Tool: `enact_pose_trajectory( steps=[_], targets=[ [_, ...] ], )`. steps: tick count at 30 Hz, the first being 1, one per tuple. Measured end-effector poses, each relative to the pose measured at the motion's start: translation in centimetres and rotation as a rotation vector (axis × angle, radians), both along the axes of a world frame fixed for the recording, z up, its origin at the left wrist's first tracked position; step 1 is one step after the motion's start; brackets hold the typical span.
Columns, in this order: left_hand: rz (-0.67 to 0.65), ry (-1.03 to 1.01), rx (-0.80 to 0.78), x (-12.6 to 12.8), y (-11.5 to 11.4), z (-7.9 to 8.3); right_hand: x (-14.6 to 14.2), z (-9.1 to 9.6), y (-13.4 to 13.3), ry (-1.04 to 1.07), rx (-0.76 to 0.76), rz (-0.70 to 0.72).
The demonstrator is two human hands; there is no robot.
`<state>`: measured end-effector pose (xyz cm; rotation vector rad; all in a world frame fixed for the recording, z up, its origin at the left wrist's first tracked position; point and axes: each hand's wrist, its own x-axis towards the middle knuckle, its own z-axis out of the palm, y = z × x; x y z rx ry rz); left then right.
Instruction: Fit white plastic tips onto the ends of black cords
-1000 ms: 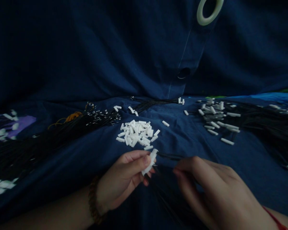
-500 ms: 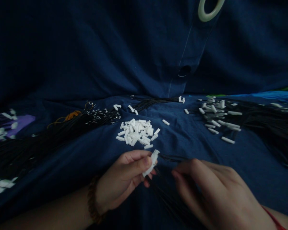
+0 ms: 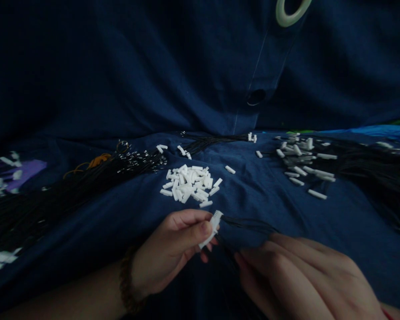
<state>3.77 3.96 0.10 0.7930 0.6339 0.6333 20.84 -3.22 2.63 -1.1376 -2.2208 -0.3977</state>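
My left hand (image 3: 170, 249) pinches a white plastic multi-slot connector (image 3: 211, 229) between thumb and fingers. Thin black wires (image 3: 250, 223) run from the connector's end to the right and into my right hand (image 3: 296, 280). That hand lies low at the bottom right, its fingers curled together over the wires, so their grip is partly hidden. More black strands hang down between my hands. A loose heap of small white connectors (image 3: 188, 184) lies on the navy cloth just above my left hand.
Long bundles of black wires with metal ends (image 3: 142, 162) spread to the left, and another bundle (image 3: 363, 171) lies at the right among scattered white connectors (image 3: 303, 155). Everything rests on rumpled navy cloth (image 3: 253, 195), and a hanging navy sheet with a pale ring (image 3: 292, 11) rises behind.
My right hand has moved lower and to the right, its fingers drawn together. The left hand and connector have barely moved. The whole scene has shifted slightly with my head.
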Motion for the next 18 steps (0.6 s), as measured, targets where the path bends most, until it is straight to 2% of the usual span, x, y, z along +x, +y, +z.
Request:
enact_pose_trajectory(
  steps=[3, 7, 13, 18],
  targets=[
    [-0.003, -0.001, 0.0, -0.03, -0.04, 0.14, 0.04, 0.07, -0.07, 0.008, -0.015, -0.007],
    [0.003, 0.022, -0.009, -0.04, -0.09, 0.25, -0.31, 0.26, -0.13, 0.08, -0.196, -0.108],
    [0.006, 0.062, 0.018, 0.18, -0.15, 0.41, -0.47, 0.37, 0.3, 0.119, -0.327, -0.06],
    [-0.011, 0.089, 0.013, 0.37, -0.34, 0.35, -0.59, 0.12, 0.3, 0.135, -0.381, -0.039]
  ],
)
